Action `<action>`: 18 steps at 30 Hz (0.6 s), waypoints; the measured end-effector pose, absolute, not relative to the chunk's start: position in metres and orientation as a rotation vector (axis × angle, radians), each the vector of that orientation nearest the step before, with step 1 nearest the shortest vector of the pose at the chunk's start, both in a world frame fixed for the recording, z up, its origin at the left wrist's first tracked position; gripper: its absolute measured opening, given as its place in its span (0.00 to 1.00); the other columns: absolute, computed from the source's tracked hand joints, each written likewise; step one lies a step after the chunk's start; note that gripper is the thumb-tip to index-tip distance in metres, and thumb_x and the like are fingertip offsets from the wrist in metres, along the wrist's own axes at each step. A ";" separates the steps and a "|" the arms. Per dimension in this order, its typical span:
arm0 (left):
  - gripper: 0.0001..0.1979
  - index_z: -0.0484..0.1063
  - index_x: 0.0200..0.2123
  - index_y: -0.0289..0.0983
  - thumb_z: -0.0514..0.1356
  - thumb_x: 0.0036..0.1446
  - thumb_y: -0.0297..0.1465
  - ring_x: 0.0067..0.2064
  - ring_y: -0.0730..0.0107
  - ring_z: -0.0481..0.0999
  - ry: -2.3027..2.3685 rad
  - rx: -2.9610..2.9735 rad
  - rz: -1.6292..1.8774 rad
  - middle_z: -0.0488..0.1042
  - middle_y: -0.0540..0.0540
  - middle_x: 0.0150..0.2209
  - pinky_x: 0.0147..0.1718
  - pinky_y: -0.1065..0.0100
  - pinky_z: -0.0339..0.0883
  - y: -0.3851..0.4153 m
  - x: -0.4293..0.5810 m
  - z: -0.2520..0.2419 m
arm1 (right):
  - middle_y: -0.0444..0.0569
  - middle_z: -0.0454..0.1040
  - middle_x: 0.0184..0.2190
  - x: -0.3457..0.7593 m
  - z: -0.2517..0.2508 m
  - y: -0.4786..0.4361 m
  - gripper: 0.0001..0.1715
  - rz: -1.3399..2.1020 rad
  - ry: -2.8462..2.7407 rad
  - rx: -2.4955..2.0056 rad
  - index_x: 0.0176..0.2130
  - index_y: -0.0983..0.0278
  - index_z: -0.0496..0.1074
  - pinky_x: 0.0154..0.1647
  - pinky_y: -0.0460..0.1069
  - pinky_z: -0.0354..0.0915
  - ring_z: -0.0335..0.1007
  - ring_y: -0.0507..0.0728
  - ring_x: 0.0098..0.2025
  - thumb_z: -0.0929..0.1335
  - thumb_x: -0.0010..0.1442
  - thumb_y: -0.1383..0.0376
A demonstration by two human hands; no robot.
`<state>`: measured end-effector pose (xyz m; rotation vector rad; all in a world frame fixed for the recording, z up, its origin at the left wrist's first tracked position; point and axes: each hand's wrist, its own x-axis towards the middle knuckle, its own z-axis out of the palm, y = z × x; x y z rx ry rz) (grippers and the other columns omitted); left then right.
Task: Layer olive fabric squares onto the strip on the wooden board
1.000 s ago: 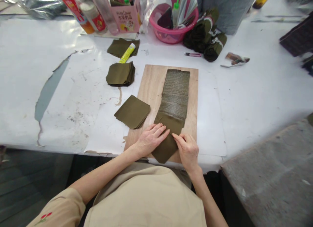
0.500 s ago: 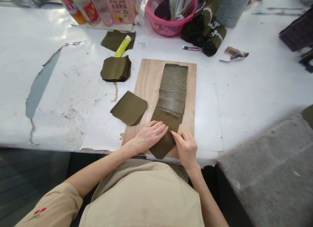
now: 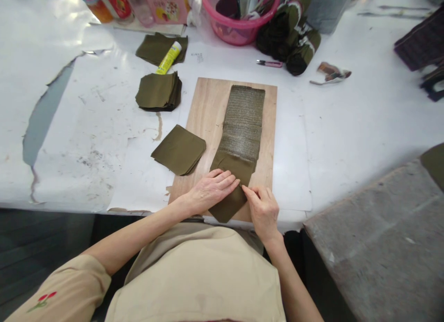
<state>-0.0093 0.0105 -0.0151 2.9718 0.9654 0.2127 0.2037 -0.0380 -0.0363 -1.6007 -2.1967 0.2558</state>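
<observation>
My left hand [image 3: 215,189] lies flat, fingers stretched out, on an olive fabric piece [image 3: 227,207] at the near end of the wooden board [image 3: 204,105]. My right hand [image 3: 262,206] pinches the edge of that piece between thumb and forefinger, close to my left fingertips. Beyond my hands, a row of overlapping olive pieces [image 3: 243,118] runs up the board; their exposed strips look whitish and streaked. A small stack of olive fabric pieces [image 3: 179,150] rests partly on the board's left edge, just ahead of my left forearm.
Farther left are a thicker fabric stack [image 3: 156,92] and another pile [image 3: 147,48] with a yellow tube [image 3: 169,57] on it. At the back stand a pink basin [image 3: 239,28], dark olive rolls [image 3: 301,54], pink thread snips [image 3: 269,63] and bottles [image 3: 118,8]. A grey padded surface [image 3: 378,239] lies right.
The whole view has shifted slightly, so things sit a little left and higher. Both hands keep nearly the same hold on the fabric piece.
</observation>
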 end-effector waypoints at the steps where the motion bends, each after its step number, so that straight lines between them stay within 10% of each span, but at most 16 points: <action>1: 0.15 0.65 0.56 0.32 0.51 0.67 0.24 0.55 0.62 0.70 0.955 2.979 0.208 0.72 0.40 0.52 0.56 0.60 0.62 0.011 -0.009 -0.016 | 0.48 0.72 0.34 0.204 -0.036 -0.039 0.15 0.263 -2.185 -1.598 0.50 0.60 0.76 0.40 0.47 0.63 0.64 0.54 0.37 0.65 0.66 0.68; 18: 0.17 0.65 0.57 0.35 0.52 0.67 0.25 0.54 0.62 0.71 0.944 2.948 0.217 0.73 0.40 0.49 0.52 0.60 0.64 0.012 -0.007 -0.015 | 0.49 0.73 0.35 0.210 -0.036 -0.045 0.15 0.285 -2.158 -1.585 0.48 0.60 0.76 0.42 0.48 0.63 0.66 0.54 0.39 0.65 0.66 0.69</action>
